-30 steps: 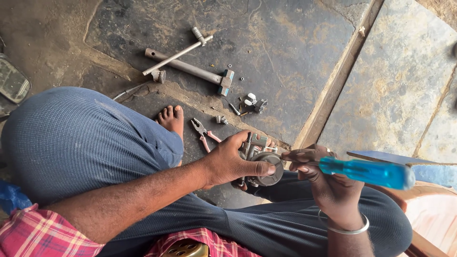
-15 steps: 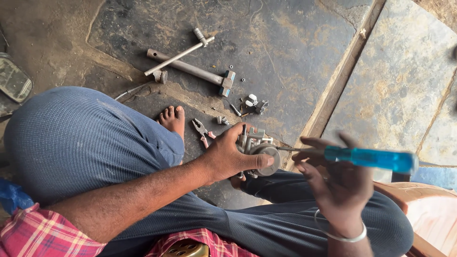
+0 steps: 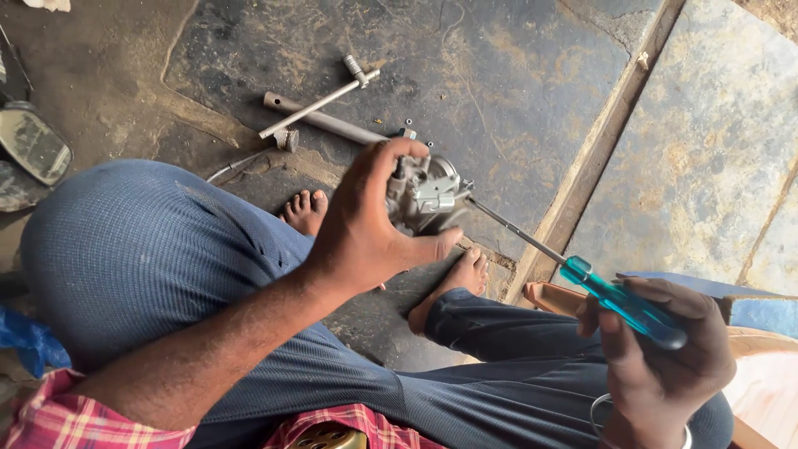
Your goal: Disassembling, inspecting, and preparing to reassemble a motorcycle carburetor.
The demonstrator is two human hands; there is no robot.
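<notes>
My left hand [image 3: 370, 224] grips a grey metal carburettor-like part [image 3: 426, 193] and holds it up above my bare feet. My right hand [image 3: 657, 349] holds a screwdriver by its clear blue-green handle [image 3: 622, 301]. The screwdriver's thin steel shaft [image 3: 515, 229] runs up and left, and its tip touches the right side of the metal part. I sit cross-legged in dark blue trousers on a dark stone floor.
A long metal socket wrench with a cross bar [image 3: 320, 106] lies on the stone slab behind the part. A vehicle mirror [image 3: 33, 145] lies at the far left. A wooden board [image 3: 748, 337] sits under my right hand. A raised stone edge [image 3: 607, 133] runs diagonally at the right.
My left hand has lifted the metal part up and turned it, which hides the pliers and small parts on the floor. My right hand drew back to the lower right, screwdriver tip still at the part.
</notes>
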